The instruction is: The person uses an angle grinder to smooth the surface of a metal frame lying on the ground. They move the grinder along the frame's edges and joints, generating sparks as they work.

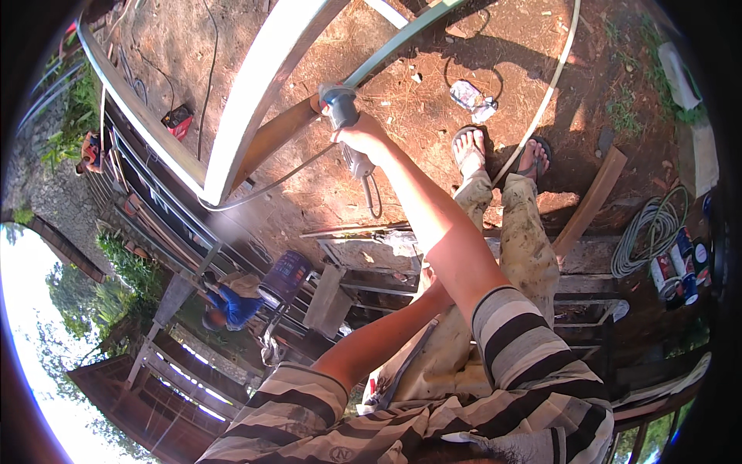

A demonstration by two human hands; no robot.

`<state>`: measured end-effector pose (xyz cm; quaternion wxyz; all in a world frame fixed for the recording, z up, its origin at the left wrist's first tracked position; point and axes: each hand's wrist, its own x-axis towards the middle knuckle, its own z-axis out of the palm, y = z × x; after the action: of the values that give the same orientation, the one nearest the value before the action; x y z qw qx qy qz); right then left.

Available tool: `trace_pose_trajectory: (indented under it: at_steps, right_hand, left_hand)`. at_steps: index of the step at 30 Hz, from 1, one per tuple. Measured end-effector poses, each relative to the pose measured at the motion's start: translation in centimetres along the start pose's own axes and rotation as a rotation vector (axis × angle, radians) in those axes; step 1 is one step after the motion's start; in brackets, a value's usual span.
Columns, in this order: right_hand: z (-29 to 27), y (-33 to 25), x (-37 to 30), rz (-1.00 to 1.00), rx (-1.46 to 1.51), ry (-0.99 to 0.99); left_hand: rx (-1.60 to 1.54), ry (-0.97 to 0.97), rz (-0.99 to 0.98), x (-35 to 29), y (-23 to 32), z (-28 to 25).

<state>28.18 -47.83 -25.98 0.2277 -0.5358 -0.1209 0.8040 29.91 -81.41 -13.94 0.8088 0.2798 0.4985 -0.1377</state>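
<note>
My right hand (361, 133) is wrapped round an angle grinder (357, 162), its arm stretched out ahead of me. The grinder's head and disc touch or nearly touch the joint where a brown beam (274, 143) meets a pale green curved bar (402, 42); the disc is blurred. A power cord leaves the grinder's rear end. Close beside it rises a wide white beam (255, 100), bright in the sun. My left hand (428, 274) is low, near my trouser leg, and mostly hidden behind my right forearm, so its fingers do not show clearly.
Cables and a pale hose (553, 81) cross the dirt near my sandalled feet. A red box (178, 122) lies at the left. At the right are a coiled cable (648, 232), cans and a plank (591, 201). A purple drum (286, 278) and a person in blue (232, 304) are at lower left.
</note>
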Motion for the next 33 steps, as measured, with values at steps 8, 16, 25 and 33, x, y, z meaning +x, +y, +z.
trace_pose_trajectory:
  at_steps: [8,16,25,33]
  right_hand:
    - [-0.9,1.1,-0.8,-0.012,0.066,-0.044]
    - [-0.4,1.7,0.3,-0.034,0.014,0.017]
    - [-0.8,0.1,0.1,-0.020,-0.082,-0.011]
    - [-0.8,0.7,0.1,-0.047,-0.070,0.022]
  left_hand:
    - [0.089,0.050,0.001,-0.6,2.2,-0.6]
    - [-0.059,-0.011,-0.021,-0.8,0.8,-1.0]
    - [-0.062,0.015,-0.070,-0.8,1.9,-1.1]
    - [-0.088,-0.007,-0.025,-0.5,-0.1,-1.1]
